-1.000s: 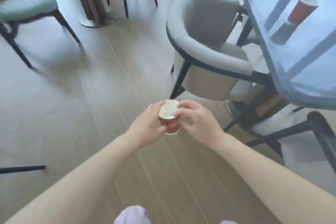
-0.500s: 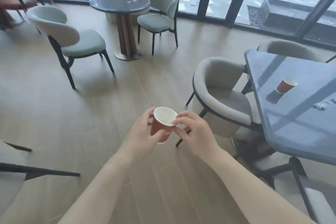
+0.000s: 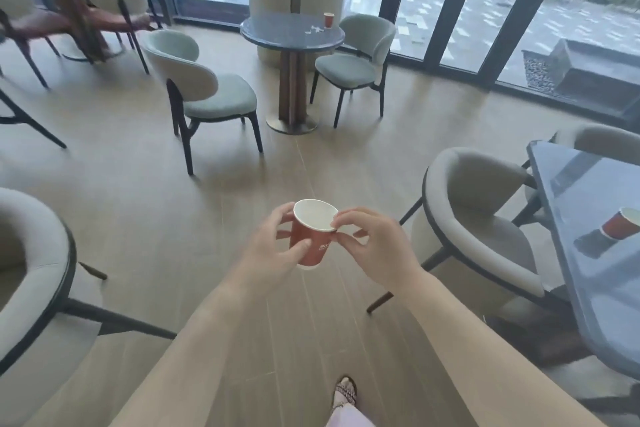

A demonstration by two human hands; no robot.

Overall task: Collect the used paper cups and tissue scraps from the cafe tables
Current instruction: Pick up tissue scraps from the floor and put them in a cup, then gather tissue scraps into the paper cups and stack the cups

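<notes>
View: over the last second the head has lifted from the floor to the room, so more of the cafe shows.
Near table [image 3: 585, 218]: it has slid to the right edge of the frame. Its red cup [image 3: 621, 226] stands near that edge, not yet collected. The scraps seen on it half a second ago are out of frame.
Round table [image 3: 277, 34]: it sits straight ahead by the pillar and looks nearer than before, probably the next stop.
Left hand [image 3: 273, 253]: it still grips the held cup [image 3: 310, 243], fingers [image 3: 284, 215] curled round the far side and thumb on the near wall.
Right hand [image 3: 377, 250]: unchanged, its forefinger and thumb pinch the rim.
Held cup: upright between both hands over the floor, well apart from any table. It looks empty, though a scrap may be at the pinched rim.
Far cup [image 3: 328, 19]: on the round table's right side.
Tissue scraps [image 3: 313, 30]: small white bits just beside the far cup.
Meaning: one cup is gathered, and at least two cups plus scraps remain.
</notes>
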